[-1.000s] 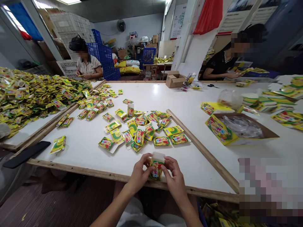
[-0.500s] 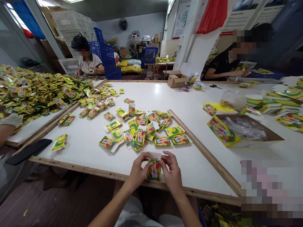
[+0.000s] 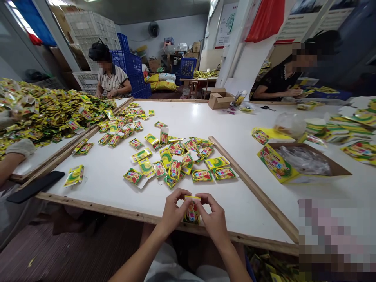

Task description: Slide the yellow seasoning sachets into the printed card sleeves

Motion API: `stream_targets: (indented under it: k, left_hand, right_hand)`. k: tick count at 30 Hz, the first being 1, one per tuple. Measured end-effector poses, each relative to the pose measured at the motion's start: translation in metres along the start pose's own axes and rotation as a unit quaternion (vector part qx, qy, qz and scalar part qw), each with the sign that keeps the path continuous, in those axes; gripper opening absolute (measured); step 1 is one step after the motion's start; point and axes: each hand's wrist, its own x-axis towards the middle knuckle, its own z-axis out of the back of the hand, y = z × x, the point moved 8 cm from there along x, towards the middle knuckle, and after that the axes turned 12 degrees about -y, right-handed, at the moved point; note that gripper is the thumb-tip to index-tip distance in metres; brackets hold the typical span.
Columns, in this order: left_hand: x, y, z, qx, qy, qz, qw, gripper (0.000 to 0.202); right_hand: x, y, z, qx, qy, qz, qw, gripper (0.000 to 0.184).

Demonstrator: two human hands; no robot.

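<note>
Between my two hands, at the table's near edge, a small yellow-green candy box (image 3: 192,214) stands upright with its printed front toward me. My left hand (image 3: 174,207) grips its upper left side, thumb on the front by the top. From the other side my right hand (image 3: 212,213) holds the upper right, its thumb also at the top edge. The top flap is folded over under my fingers. Just beyond lies a loose group of similar small boxes (image 3: 175,169), some with white flaps sticking up.
A wooden strip (image 3: 255,190) divides the white table (image 3: 158,196) on the right. Beyond it sits a larger open display box (image 3: 276,166) with clear plastic inside. A big heap of packets (image 3: 53,113) fills the left, near a co-worker's gloved hand (image 3: 21,147). A black bar (image 3: 37,187) overhangs the front edge.
The white top flap, which stood up before, is now bent down with both thumbs at the box's top. The co-worker's gloved hand at left has shifted right.
</note>
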Motion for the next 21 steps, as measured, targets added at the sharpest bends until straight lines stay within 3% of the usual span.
stream_targets:
  k: [8, 15, 18, 21]
  left_hand:
    - [-0.001, 0.007, 0.000, -0.035, 0.001, -0.004, 0.999, 0.014]
    - [-0.007, -0.002, 0.002, -0.027, 0.029, -0.062, 0.997, 0.015]
    - [0.001, -0.008, 0.005, 0.015, 0.024, -0.086, 0.996, 0.017]
    - [0.028, -0.005, 0.022, 0.097, -0.072, -0.101, 0.988, 0.029]
  right_hand:
    - [-0.001, -0.002, -0.002, 0.037, 0.019, -0.026, 0.999, 0.023]
    - [-0.011, -0.004, -0.004, 0.064, 0.026, -0.029, 0.997, 0.022]
    - [-0.010, 0.005, 0.028, 0.022, -0.019, -0.016, 0.999, 0.024]
    - [-0.008, 0.006, 0.102, -0.082, -0.087, -0.023, 0.993, 0.027]
